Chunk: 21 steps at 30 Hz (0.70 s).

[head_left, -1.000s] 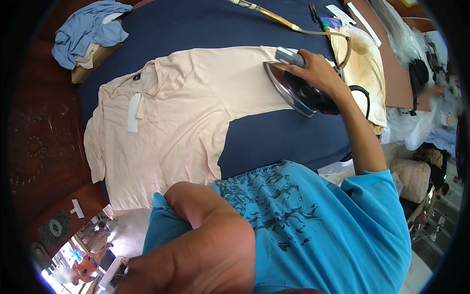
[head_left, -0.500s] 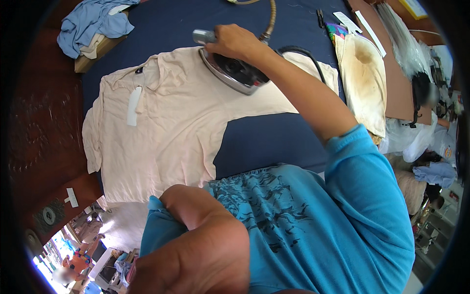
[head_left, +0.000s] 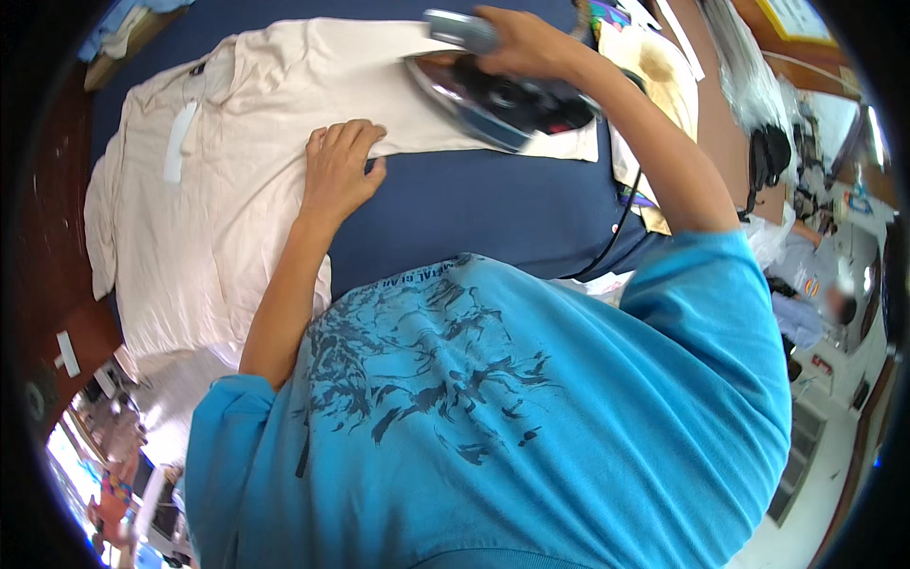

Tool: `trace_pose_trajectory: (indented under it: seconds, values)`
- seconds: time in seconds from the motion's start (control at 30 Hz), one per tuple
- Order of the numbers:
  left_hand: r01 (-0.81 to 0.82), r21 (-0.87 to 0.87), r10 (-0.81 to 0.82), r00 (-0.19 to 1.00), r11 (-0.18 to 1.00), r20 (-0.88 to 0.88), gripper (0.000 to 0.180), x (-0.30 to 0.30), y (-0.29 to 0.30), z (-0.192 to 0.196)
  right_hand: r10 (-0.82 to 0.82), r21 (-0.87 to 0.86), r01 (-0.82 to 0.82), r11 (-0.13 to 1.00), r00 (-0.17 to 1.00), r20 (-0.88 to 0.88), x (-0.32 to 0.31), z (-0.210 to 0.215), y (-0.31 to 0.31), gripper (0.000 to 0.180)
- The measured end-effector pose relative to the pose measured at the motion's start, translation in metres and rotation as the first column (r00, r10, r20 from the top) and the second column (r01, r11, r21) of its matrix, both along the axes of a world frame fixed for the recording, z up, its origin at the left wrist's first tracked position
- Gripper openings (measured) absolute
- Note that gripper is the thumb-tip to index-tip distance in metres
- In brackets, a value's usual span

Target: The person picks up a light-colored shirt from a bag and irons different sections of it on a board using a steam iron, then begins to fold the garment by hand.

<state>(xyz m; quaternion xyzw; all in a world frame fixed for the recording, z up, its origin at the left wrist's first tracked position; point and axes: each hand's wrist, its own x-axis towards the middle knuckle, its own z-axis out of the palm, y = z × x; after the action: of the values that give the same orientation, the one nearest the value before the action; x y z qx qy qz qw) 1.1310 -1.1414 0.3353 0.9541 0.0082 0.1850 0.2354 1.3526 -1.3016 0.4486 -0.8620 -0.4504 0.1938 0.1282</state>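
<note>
A cream long-sleeved shirt [head_left: 246, 209] lies spread over a dark blue padded surface [head_left: 455, 204], its collar to the far left and one sleeve stretched right. At its neck hangs a white paper tag [head_left: 177, 142]. My right hand [head_left: 531, 43] is wrapped round the grey handle of a steam iron [head_left: 502, 95], which is slightly blurred over the sleeve. I cannot tell whether the soleplate touches the cloth. My left hand [head_left: 343, 169] rests palm down on the shirt near the underarm, fingers stretched out and nothing in them.
A scorched pale pad [head_left: 656, 71] lies to the right of the sleeve. A black cord [head_left: 621, 223] runs down the surface's right side. Blue folded clothes [head_left: 118, 33] sit at the far left corner. Clear plastic [head_left: 730, 66] hangs at the right, and another person [head_left: 834, 294] is beyond.
My left hand has come down from near my body onto the shirt. My right hand has moved the iron rightward along the sleeve. The whole view has shifted.
</note>
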Motion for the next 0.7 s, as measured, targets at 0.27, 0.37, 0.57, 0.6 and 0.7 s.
trace_pose_trajectory:
  seconds: [0.27, 0.37, 0.57, 0.6, 0.7]
  values:
    - [-0.085, 0.014, 0.084, 0.996, 0.996, 0.025, 0.010, -0.007, 0.001, -0.017, -0.161, -0.181, 0.163, 0.970, 0.987, 0.031, -0.032, 0.006, -0.102, 0.053]
    - [-0.124, 0.058, 0.123, 0.992, 0.991, 0.018, 0.013, -0.009, -0.002, -0.017, -0.002, -0.254, -0.046, 0.966, 0.983, -0.185, -0.060, 0.015, -0.105, 0.052]
    - [-0.240, 0.045, 0.239, 0.971, 0.970, 0.031, 0.009, -0.020, -0.028, -0.019, -0.430, 0.026, 0.457, 0.889, 0.852, -0.299, -0.026, 0.017, -0.182, 0.063]
    - [-0.234, 0.005, 0.233, 0.971, 0.972, 0.057, 0.008, -0.024, -0.035, -0.017, -0.518, 0.094, 0.552, 0.829, 0.820, -0.242, -0.022, 0.020, -0.190, 0.063]
    - [-0.188, -0.103, 0.199, 0.975, 0.977, 0.100, 0.008, -0.036, -0.057, -0.012, -0.530, 0.114, 0.564, 0.818, 0.815, -0.234, 0.012, 0.028, -0.197, 0.053]
